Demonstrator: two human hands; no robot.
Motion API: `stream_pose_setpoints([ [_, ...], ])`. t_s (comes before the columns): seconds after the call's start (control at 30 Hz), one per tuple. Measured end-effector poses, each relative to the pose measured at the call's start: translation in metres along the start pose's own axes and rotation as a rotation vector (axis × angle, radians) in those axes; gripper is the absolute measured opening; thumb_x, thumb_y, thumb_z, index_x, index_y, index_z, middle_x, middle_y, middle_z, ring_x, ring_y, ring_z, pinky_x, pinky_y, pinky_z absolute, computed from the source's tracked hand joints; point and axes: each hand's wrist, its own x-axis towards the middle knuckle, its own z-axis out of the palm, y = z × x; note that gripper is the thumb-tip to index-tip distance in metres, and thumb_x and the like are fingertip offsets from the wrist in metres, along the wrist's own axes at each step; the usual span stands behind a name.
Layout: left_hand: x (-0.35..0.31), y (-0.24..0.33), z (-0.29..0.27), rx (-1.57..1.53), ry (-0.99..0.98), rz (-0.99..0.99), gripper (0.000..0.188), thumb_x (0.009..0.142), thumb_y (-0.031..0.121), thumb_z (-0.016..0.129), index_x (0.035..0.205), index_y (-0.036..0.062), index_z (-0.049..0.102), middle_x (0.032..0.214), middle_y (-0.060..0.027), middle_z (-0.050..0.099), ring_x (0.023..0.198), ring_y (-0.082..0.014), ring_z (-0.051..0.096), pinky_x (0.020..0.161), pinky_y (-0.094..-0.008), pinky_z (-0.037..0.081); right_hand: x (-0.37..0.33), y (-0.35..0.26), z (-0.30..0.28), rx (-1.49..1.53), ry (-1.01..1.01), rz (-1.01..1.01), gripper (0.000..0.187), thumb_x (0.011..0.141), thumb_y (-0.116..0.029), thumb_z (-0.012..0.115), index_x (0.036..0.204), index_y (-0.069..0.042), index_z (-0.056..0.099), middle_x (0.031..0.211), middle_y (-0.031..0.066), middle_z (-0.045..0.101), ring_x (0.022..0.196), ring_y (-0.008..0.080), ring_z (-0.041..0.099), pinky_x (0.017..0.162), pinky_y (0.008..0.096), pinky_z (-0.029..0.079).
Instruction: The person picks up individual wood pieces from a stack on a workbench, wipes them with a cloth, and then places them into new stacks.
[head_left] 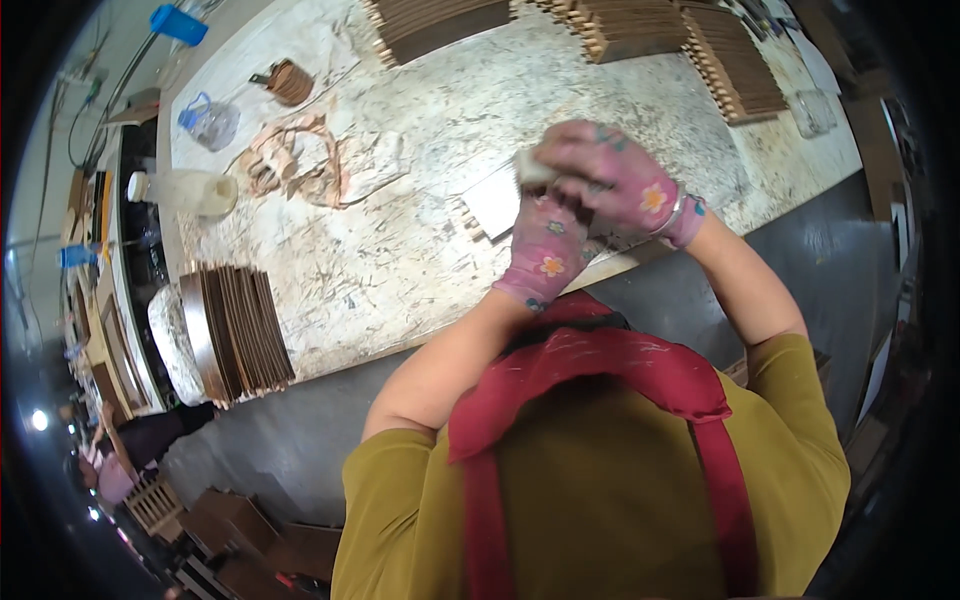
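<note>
I wear pink flowered gloves on both hands, close together near the table's front edge. My right hand (622,178) is curled, slightly blurred, with a whitish pad or block (535,168) under its fingertips. My left hand (548,248) lies just below and beside it, against a small flat board (492,204) with a notched edge. Bright glare covers the board's face. My right hand hides the left fingers, so their grip cannot be made out.
Stacks of brown notched boards (445,28) line the far side; another stack (238,330) stands at the near left corner. Left on the stained table (400,260) are a crumpled cloth (330,165), a clear jug (212,124) and a plastic bottle (200,192). A glass jar (811,114) stands far right.
</note>
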Motion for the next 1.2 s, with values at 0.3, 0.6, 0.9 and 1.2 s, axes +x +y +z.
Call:
stream_pose_setpoints([
  [0.3,-0.005,0.001,0.037,-0.206,0.075,-0.138,0.059,0.092,0.045,0.057,0.14,0.0102,0.049,0.142,-0.0118,0.05,0.134,-0.0268,0.045,0.116,-0.0419,0.029,0.068,0.002,0.054,-0.113,-0.526,-0.257,0.028,0.087,-0.011,0.063,0.114,-0.016,0.068,0.116,0.0145,0.065,0.104,0.0337,0.064,0.086,0.0409,0.054],
  [0.6,-0.015,-0.01,0.009,-0.032,0.174,0.026,0.076,0.082,0.052,0.066,0.139,0.0041,0.049,0.146,-0.0159,0.043,0.142,-0.0351,0.031,0.12,-0.0542,0.016,0.051,0.041,0.076,0.847,0.42,0.594,0.043,0.09,-0.016,0.069,0.13,-0.003,0.06,0.12,0.0087,0.066,0.107,0.0193,0.063,0.094,0.0304,0.051],
  [0.9,-0.082,-0.04,-0.042,-0.01,0.228,-0.266,0.08,0.075,0.035,0.081,0.137,-0.0013,0.046,0.142,-0.0229,0.046,0.135,-0.0387,0.042,0.112,-0.0498,0.032,0.043,0.053,0.087,0.761,0.363,0.418,0.046,0.091,-0.019,0.071,0.131,0.0,0.057,0.125,0.0094,0.064,0.114,0.0175,0.059,0.102,0.0296,0.046],
  [1.2,-0.067,-0.086,-0.04,-0.522,0.248,-0.442,0.067,0.092,0.006,0.066,0.15,0.0013,0.034,0.136,-0.0165,0.051,0.121,-0.0257,0.053,0.101,-0.0337,0.046,0.048,0.045,0.091,0.725,0.337,0.411,0.044,0.091,-0.02,0.072,0.128,0.0,0.059,0.121,0.0094,0.065,0.113,0.0177,0.06,0.101,0.0301,0.046],
])
